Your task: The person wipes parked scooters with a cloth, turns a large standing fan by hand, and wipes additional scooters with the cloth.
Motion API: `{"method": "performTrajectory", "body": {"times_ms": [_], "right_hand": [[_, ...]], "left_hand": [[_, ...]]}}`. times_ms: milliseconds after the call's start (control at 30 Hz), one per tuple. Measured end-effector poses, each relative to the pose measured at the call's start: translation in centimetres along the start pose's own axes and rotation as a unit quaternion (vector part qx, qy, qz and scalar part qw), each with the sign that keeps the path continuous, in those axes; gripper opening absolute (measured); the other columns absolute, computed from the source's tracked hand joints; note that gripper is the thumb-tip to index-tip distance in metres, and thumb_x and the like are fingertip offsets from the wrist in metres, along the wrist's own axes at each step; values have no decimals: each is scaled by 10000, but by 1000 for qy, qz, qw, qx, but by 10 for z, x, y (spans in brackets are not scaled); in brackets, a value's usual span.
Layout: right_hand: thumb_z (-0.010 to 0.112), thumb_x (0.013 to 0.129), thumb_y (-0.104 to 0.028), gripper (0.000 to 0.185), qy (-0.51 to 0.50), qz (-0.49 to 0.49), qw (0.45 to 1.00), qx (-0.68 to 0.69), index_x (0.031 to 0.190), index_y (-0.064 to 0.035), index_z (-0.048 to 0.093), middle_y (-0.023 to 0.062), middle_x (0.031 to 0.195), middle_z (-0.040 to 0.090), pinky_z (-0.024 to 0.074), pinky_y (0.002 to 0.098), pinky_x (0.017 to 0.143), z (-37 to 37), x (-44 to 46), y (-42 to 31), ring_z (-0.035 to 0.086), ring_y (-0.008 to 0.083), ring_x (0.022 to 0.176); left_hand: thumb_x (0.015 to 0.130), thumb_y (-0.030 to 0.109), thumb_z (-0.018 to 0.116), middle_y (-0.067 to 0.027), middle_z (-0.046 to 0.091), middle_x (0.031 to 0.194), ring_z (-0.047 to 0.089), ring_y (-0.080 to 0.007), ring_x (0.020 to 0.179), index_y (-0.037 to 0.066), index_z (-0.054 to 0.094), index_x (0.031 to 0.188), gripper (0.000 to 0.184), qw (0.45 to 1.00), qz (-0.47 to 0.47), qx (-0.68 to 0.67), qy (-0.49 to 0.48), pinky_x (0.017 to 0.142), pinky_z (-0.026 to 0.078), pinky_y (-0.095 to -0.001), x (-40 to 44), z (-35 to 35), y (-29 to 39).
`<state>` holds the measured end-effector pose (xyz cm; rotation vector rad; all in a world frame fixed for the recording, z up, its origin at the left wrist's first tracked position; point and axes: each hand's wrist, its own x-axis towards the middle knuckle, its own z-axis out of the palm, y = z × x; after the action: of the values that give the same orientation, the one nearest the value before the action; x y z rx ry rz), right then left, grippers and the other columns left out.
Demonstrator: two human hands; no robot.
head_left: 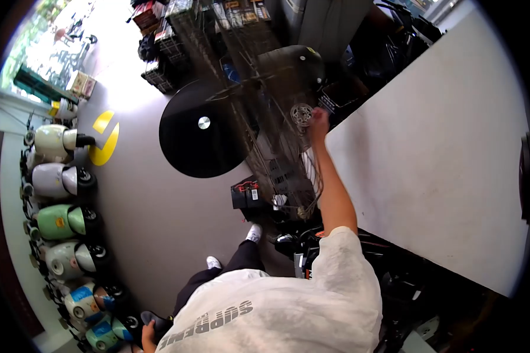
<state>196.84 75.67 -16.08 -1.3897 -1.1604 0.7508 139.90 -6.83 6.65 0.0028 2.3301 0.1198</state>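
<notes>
My right hand (319,125) reaches far forward, its fingers closed at the edge of a round metal disc (301,115) with cut-outs. Around the disc stands a dark, see-through rack-like frame (264,79), smeared by blur. Thin cables (319,182) hang below the hand along my forearm. Low at the left edge of my body, my left hand (149,333) is partly cut off. Its fingers bend against a dark grey rounded object (151,318), whose kind I cannot make out.
Several scooters (56,221) line the left wall. A black round mat (182,132) lies on the grey floor (141,206). Beside my feet sits a black battery-like box (245,197). A large white tabletop (430,135) fills the right. Stacked boxes (150,17) stand at the back.
</notes>
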Motion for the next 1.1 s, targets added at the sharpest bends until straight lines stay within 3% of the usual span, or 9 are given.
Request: {"method": "performTrajectory", "body": {"times_ms": [100,200,333,367,500,733,867,933,1100], "right_hand": [[647,850,-102,571,-135,-6,991,-8,1391,-26,479,199,1308,567,443,436,1050,45,-52,37,580,344,1194],[702,852,-165,674,-100,-30,993,-53,1454,-46,423,200,1362,541,400,463,1096,78,-61,37,566,372,1204],[779,787,-199,442,-62,-118,988,-78,1168,-46,614,161,1167,661,448,463,973,87,-27,34,597,376,1116],[799,760,-208,312,-22,-100,995,-16,948,-29,625,157,905,690,493,435,793,96,-25,20,649,365,920],[778,767,-169,274,29,-17,998,57,757,-17,551,119,596,541,432,356,579,126,-20,20,517,258,544],[709,743,-128,201,-49,-2,992,113,722,-7,550,182,622,549,435,401,582,127,-10,36,560,350,590],[706,727,-116,168,-72,-28,989,126,739,-7,580,171,619,558,438,399,590,121,-4,33,562,312,579],[691,709,-48,139,-142,-50,981,124,716,-7,558,50,602,538,420,334,584,110,5,32,496,130,593],[705,685,16,163,-313,-17,925,216,662,-58,562,-42,635,548,420,290,582,109,18,52,504,75,611]], "left_hand": [[883,509,665,-318,679,1155,645,-389,1163,-126,659,1145,687,997,-4,75,8,955,504,-416,28,-24,-33],[883,510,666,-318,679,1154,646,-388,1161,-126,660,1144,688,992,13,127,25,953,505,-416,23,-34,17],[882,511,666,-318,679,1153,648,-387,1158,-126,660,1144,689,982,27,176,58,950,506,-417,-2,-25,110],[882,511,667,-318,679,1152,648,-387,1157,-126,660,1144,689,980,28,184,64,949,506,-417,-6,-26,127],[882,513,667,-317,680,1151,650,-386,1154,-125,660,1143,689,973,31,211,87,946,508,-418,-15,-29,165],[881,515,668,-317,681,1149,652,-385,1148,-125,661,1142,691,965,23,233,114,941,510,-419,-31,-34,172],[880,516,669,-317,681,1147,654,-384,1145,-125,661,1142,692,964,11,233,124,938,512,-419,-40,-35,162],[880,516,669,-317,681,1146,655,-384,1144,-124,662,1141,692,964,5,234,129,937,512,-420,-43,-34,158],[880,518,670,-317,682,1145,656,-383,1140,-124,662,1141,693,961,-8,240,135,934,514,-421,-49,-29,141]]}}
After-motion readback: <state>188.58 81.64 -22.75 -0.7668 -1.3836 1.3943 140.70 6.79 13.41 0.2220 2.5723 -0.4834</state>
